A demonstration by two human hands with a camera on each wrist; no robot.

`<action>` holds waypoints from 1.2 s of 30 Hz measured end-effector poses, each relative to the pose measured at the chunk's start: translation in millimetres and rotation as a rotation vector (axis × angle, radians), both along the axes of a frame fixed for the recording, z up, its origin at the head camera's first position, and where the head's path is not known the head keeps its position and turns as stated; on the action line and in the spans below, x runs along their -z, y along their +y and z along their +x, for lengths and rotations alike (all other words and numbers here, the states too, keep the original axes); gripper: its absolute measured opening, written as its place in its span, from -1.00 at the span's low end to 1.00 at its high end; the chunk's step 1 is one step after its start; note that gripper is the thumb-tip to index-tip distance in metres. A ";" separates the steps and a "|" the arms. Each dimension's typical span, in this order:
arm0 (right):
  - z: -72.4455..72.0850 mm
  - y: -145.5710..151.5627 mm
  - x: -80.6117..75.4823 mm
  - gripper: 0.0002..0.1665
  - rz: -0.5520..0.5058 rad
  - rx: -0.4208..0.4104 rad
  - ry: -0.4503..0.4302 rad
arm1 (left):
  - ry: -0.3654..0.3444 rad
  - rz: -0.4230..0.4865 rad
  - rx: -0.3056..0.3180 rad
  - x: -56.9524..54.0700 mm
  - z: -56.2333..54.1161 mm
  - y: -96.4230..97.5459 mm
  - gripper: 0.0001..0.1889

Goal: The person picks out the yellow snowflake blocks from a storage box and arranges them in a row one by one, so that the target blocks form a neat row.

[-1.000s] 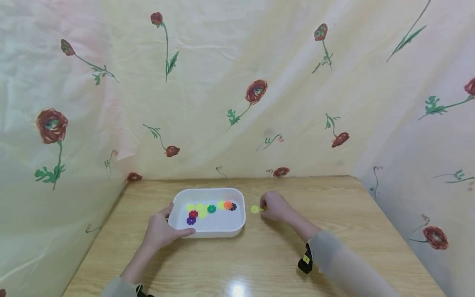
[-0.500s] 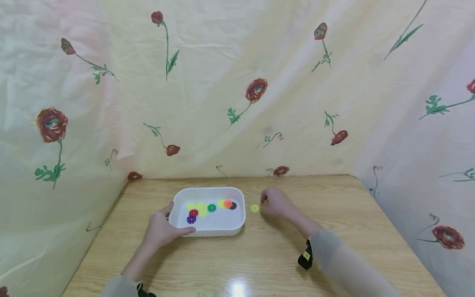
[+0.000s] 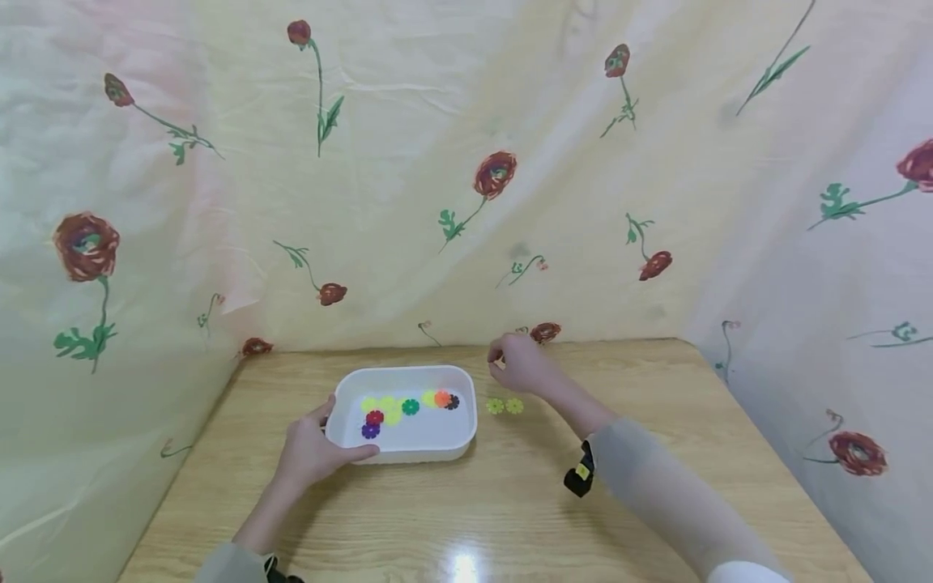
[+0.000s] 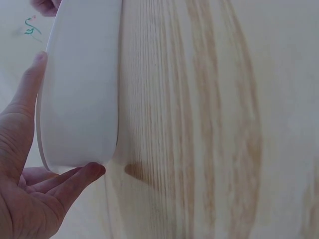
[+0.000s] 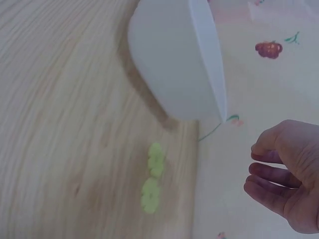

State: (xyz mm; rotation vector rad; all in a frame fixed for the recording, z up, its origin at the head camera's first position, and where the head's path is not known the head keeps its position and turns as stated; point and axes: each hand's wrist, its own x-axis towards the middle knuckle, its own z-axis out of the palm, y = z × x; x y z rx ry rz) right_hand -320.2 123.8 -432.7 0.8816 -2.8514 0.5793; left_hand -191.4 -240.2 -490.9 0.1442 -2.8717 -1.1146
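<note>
A white plastic tub (image 3: 430,445) stands on the wooden table with several flower-shaped plastic discs inside: yellow, a green one (image 3: 411,407), red, purple, orange and black. My left hand (image 3: 309,449) grips the tub's left end, thumb along the near rim and fingers round the corner, as the left wrist view also shows. Two yellow flower discs (image 3: 505,406) lie side by side on the table just right of the tub. Above and behind them is my right hand (image 3: 521,364), raised off the table. Its fingers are loosely bent with nothing between them in the right wrist view.
The wooden table (image 3: 619,502) reaches forward and to both sides. A flower-printed cloth (image 3: 408,202) hangs along its back edge and both sides. Each sleeve has a black strap device, such as the right one (image 3: 581,474).
My right hand has let go of the second yellow disc, leaving it beside the first. It has risen and moved back toward the tub's far right corner. My left hand stays on the tub.
</note>
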 end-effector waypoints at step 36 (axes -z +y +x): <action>14.7 -114.4 23.8 -0.77 0.216 -0.132 -0.160 | 0.066 -0.005 0.006 3.3 1.6 -1.5 0.35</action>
